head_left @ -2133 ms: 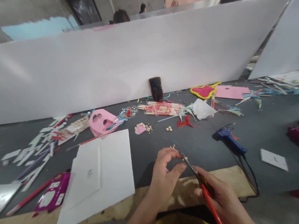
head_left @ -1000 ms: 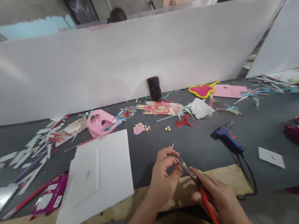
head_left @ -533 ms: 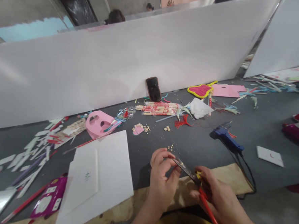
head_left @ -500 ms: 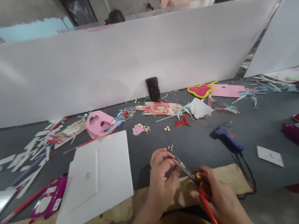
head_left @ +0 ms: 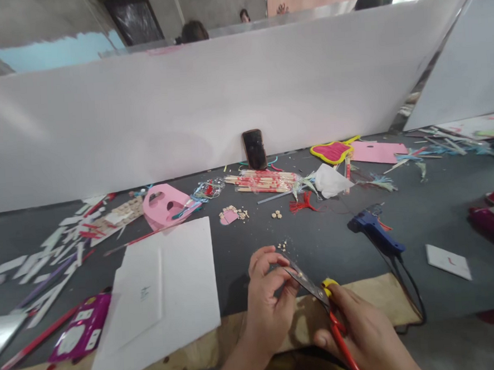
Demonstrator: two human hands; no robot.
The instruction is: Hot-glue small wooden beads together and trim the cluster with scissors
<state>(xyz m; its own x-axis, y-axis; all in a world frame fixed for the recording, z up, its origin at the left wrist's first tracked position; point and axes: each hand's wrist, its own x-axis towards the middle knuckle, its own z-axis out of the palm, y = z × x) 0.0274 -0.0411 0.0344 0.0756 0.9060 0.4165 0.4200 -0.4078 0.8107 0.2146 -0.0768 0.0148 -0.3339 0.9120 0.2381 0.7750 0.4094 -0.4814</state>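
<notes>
My right hand [head_left: 358,326] grips scissors [head_left: 308,287] with red and yellow handles, their blades slanting up to the left and slightly apart. My left hand [head_left: 270,295] is at the blade tips, with its fingers curled and the thumb and fingertips pinched together. Whatever it pinches is too small or hidden to name. A light speck shows on the blades. Just beyond the tips, small pale bits [head_left: 282,245] lie on the dark table [head_left: 252,263]. Farther back are another small cluster of bits [head_left: 276,214] and a pink piece [head_left: 229,217] ringed by more of them.
White sheets [head_left: 182,289] lie at left beside a purple packet [head_left: 82,326] and scattered strips. A blue glue gun [head_left: 377,230] with a cord rests at right. Behind are wrapped sticks [head_left: 265,180], a phone [head_left: 255,149] leaning on a white partition [head_left: 224,91], and a pink cutout [head_left: 164,204].
The scissors' blades have spread a little, and the yellow handle has moved up, away from the red one. My right hand has loosened with it. The left hand stays almost in place.
</notes>
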